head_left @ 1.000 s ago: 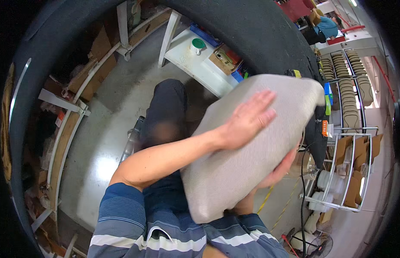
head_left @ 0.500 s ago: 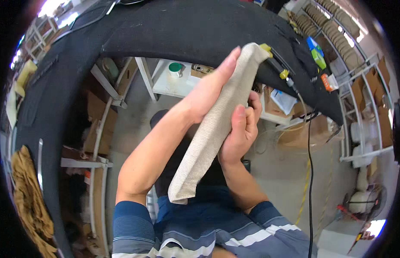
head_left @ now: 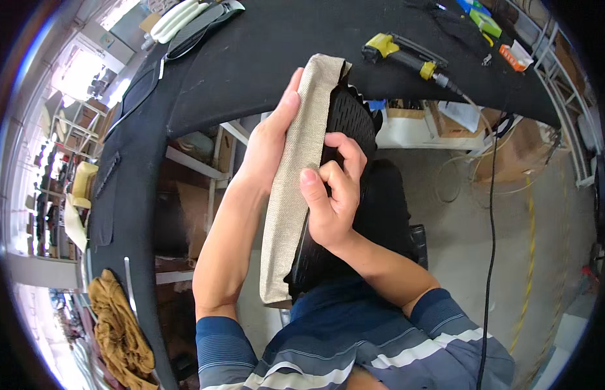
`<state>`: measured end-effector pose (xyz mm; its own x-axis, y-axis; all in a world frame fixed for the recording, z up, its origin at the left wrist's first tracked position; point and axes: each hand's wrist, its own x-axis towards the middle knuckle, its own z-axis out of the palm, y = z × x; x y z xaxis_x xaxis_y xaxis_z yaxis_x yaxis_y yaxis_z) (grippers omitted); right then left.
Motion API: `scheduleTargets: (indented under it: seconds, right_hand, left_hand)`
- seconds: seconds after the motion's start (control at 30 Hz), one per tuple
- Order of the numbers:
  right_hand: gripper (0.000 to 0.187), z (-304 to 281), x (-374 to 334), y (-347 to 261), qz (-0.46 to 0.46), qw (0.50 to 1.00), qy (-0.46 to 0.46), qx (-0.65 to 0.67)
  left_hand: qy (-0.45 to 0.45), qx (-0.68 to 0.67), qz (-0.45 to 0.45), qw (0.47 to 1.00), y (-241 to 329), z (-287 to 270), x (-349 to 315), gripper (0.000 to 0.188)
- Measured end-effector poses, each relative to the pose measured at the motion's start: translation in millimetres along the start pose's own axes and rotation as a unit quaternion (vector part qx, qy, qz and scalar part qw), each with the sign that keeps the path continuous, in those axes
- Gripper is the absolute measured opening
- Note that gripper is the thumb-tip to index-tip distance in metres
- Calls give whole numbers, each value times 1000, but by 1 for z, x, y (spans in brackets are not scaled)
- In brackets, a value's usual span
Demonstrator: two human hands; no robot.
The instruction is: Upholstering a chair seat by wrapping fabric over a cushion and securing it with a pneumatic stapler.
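A long panel (head_left: 296,169) covered in beige woven fabric stands on edge in front of me, tilted, its far end leaning right. Its black slotted backing (head_left: 351,114) faces right, and the fabric wraps over the rim toward it. My left hand (head_left: 269,143) lies along the fabric's left side with fingers stretched, bracing the panel. On the other side, my right hand (head_left: 335,195) is closed at the fabric's edge. Its thumb presses the cloth while the fingers curl over the black backing. The panel's lower end is near my lap.
A black-covered table (head_left: 270,58) curves around me. On it lie a yellow-and-black power screwdriver (head_left: 400,55) with a cord, a green box (head_left: 486,25) and an orange-and-white box (head_left: 515,57). Brown cloth (head_left: 120,325) lies at left. A black cable (head_left: 491,260) hangs at right.
The panel has turned, so its black backing now shows on the right. My right hand has come round to the fabric's edge there. The head view has shifted too.
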<state>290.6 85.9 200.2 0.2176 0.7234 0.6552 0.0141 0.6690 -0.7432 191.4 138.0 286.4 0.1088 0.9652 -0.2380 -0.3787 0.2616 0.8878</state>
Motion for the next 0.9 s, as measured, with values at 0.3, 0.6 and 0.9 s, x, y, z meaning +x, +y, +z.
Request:
scheduleTargets:
  seconds: [0.3,0.6,0.9]
  right_hand:
    - [30,13,-1,-2,-35,999,-13,-27]
    - [28,11,1,1,-34,999,-5,-9]
    - [12,-1,11,21,-45,997,-42,53]
  left_hand:
    - [22,30,34,999,16,-22,-3,65]
    - [-59,258,172,949,1,-16,-42,64]
    - [-32,444,216,869,3,-28,-38,62]
